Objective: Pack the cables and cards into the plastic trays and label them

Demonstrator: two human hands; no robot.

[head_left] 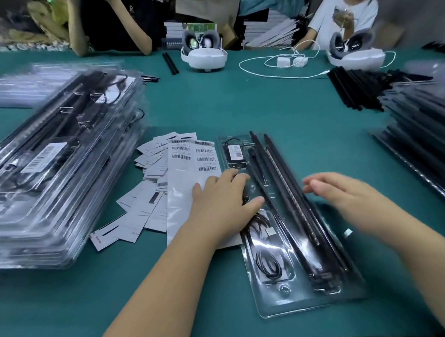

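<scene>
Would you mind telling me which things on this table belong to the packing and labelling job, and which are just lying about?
Part of the job:
- open tray, under the left hand, with its coiled cable
- barcode label sheet
- loose cards
- stack of packed trays
- right hand, hovering

Just lying about:
- two white headsets
- white charger cable

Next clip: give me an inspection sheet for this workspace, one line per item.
Surface: green table.
Job's things: clear tray with black rods and a barcode label; label sheet; loose cards; stack of packed trays at left.
Clutter: two white headsets; black rods pile at right.
Grippers: left hand rests flat on the tray; right hand open above it, blurred.
Cables: black coil in the tray; white cable at back.
Surroundings: two people seated opposite.
</scene>
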